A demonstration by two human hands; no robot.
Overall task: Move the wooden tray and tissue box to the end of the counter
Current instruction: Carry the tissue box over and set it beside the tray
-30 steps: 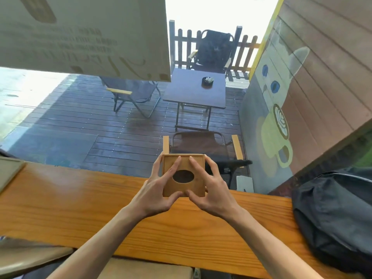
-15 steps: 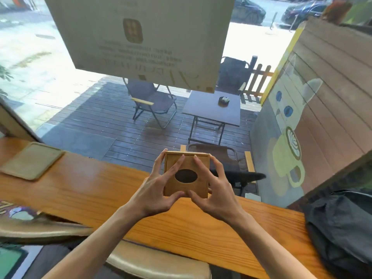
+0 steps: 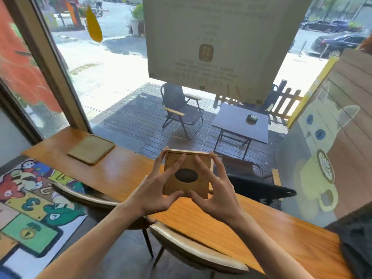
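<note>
A square wooden tissue box [image 3: 198, 164] with a dark oval opening on top is held up above the long wooden counter [image 3: 112, 174]. My left hand [image 3: 155, 190] grips its left side and top, my right hand [image 3: 217, 194] grips its right side; both thumbs press its near edge. The flat wooden tray [image 3: 91, 148] lies on the counter near its left end, by the window frame, well to the left of the box.
A dark bag [image 3: 356, 244] sits on the counter's right end. Two curved chair backs [image 3: 193, 248] stand in front of the counter. A colourful floor mat [image 3: 34, 200] lies at left. Behind the glass are a deck, chairs and a table.
The view has swung left along the counter, with the box still held in both hands. The tray and the counter's left end have come into sight; the bag has slid to the right edge.
</note>
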